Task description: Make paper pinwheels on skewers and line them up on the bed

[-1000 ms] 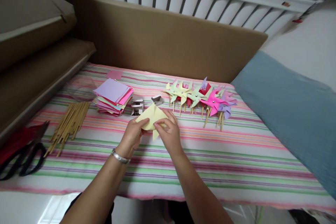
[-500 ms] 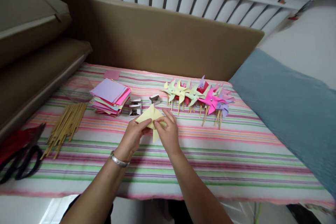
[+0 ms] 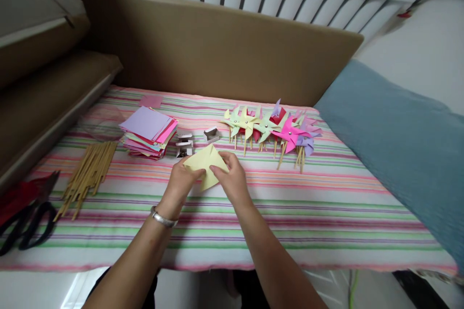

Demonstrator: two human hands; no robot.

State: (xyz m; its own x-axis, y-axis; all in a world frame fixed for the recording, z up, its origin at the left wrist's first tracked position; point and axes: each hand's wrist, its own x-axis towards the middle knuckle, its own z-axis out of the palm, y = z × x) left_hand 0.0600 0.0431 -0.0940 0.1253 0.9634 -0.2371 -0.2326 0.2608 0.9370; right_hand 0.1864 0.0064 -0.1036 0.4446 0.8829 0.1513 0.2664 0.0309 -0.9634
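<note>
A pale yellow square of paper is held between both hands above the striped cloth. My left hand grips its left side, thumb on top and fingers underneath; a silvery bracelet circles that wrist. The right side is pinched by my right hand, its thumb near the paper's middle. Creases or cuts run in from the far corner, though I cannot tell which. Just beyond the paper stand small open boxes, with another white box beside them.
A stack of coloured paper squares and wooden sticks lie left, with black-handled scissors at the edge. Several paper pinwheels on sticks are grouped at the right. Brown cushions and a brown board border the striped cloth.
The yellow paper has gone from a folded shape with a point hanging down to a flatter, more opened square. Both thumbs have shifted on it. The view has moved slightly.
</note>
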